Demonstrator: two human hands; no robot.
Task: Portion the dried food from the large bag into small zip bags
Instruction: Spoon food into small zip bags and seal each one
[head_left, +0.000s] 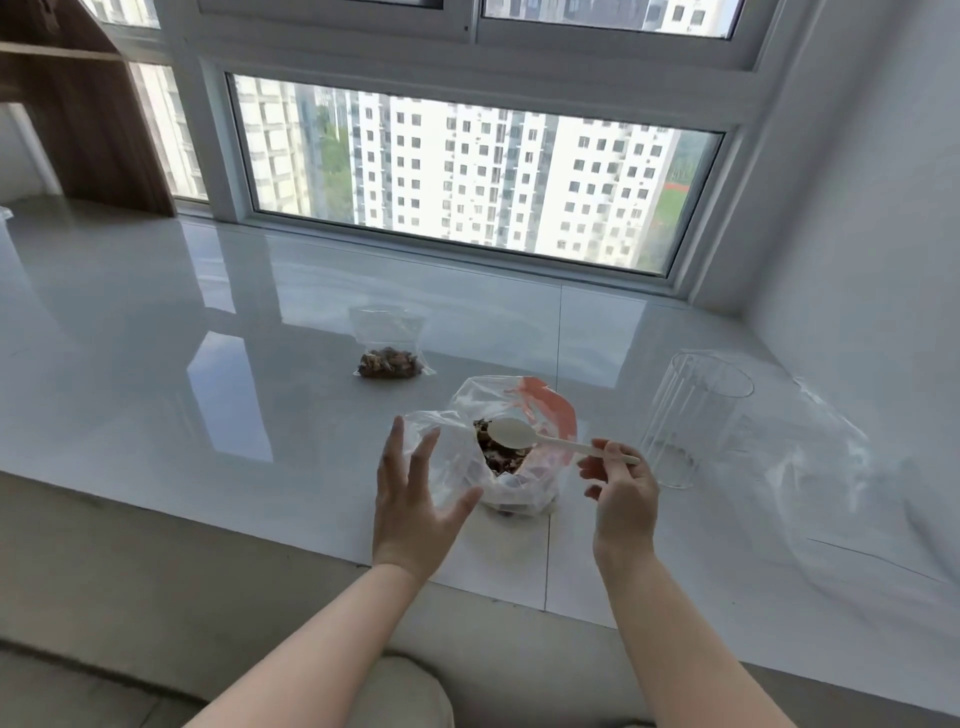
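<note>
Steadying the large bag (511, 457) of dried food on the white sill (156, 364), the left hand (415, 499) spreads its fingers beside the mouth so the right hand (621, 491), pinching a spoon (524, 435), can scoop; a filled small zip bag (389, 343) lies behind

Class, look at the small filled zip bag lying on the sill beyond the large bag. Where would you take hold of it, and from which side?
Pinch the small zip bag by its flat upper part, near the far end towards the window. The dried food has settled at the near end, so the far part is thin film that fingers can close on. I would come from above, probably past the large bag.
</note>
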